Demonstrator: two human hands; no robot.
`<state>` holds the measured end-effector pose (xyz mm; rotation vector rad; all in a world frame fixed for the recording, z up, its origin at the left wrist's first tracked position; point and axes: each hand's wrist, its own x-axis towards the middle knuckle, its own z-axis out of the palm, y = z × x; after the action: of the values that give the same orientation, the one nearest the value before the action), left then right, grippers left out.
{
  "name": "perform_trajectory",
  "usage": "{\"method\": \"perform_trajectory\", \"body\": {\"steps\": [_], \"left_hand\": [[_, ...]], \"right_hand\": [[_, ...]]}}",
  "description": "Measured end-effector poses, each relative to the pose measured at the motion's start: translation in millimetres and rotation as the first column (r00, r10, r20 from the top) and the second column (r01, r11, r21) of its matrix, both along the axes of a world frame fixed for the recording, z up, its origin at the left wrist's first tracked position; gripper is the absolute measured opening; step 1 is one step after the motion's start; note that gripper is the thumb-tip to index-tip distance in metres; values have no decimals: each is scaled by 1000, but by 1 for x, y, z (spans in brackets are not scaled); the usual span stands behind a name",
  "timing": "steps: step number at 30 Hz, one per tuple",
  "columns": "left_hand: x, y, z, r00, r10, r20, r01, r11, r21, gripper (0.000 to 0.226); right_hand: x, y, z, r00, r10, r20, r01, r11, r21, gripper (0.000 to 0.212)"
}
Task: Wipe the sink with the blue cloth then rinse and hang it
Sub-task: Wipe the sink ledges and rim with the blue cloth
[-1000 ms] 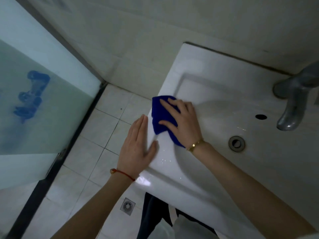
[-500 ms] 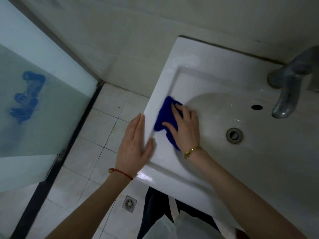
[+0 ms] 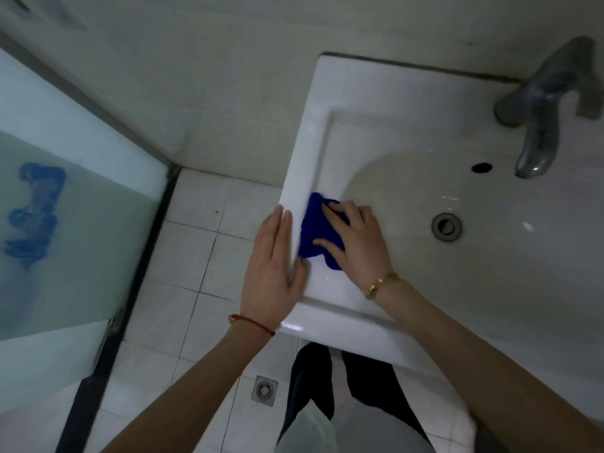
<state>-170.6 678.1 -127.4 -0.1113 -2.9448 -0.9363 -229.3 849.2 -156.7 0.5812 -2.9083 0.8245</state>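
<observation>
Bare forearms point(image 3: 183, 393); red cord bracelet point(image 3: 253, 323) by left hand point(image 3: 274, 266); gold bracelet point(image 3: 380, 284) by right hand point(image 3: 359, 243); dark trousers point(image 3: 310, 387).

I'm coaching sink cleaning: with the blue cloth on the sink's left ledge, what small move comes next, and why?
Probably slide the blue cloth along the ledge toward the front corner of the sink. The right hand presses it flat there, the left hand rests on the outer edge, and wet specks glint just nearer the person than the cloth.
</observation>
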Motion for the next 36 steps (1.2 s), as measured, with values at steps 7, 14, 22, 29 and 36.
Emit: {"method": "perform_trajectory", "body": {"steps": [7,14,22,29,36], "left_hand": [[-1,-2,-2,999,-37,-16,37,999,-4,67],[-3,-3,-4,999,-46,0,46,998,-32,67],[-2,-2,-2,999,-41,0,41,999,-21,67],[-1,-3,-3,999,-40,-2,39,999,-21,69],[1,-4,-1,999,-51,-9,51,999,4,67]], "right_hand": [[-101,-3,-4,978,-205,-43,208,975,79,53],[-11,-5,1,997,-63,37,65,997,-47,56],[-109,5,1,991,-130,-34,132,988,80,51],[-13,-1,4,996,-21,90,27,997,-70,58],[-35,3,5,997,-32,70,30,999,25,57]]}}
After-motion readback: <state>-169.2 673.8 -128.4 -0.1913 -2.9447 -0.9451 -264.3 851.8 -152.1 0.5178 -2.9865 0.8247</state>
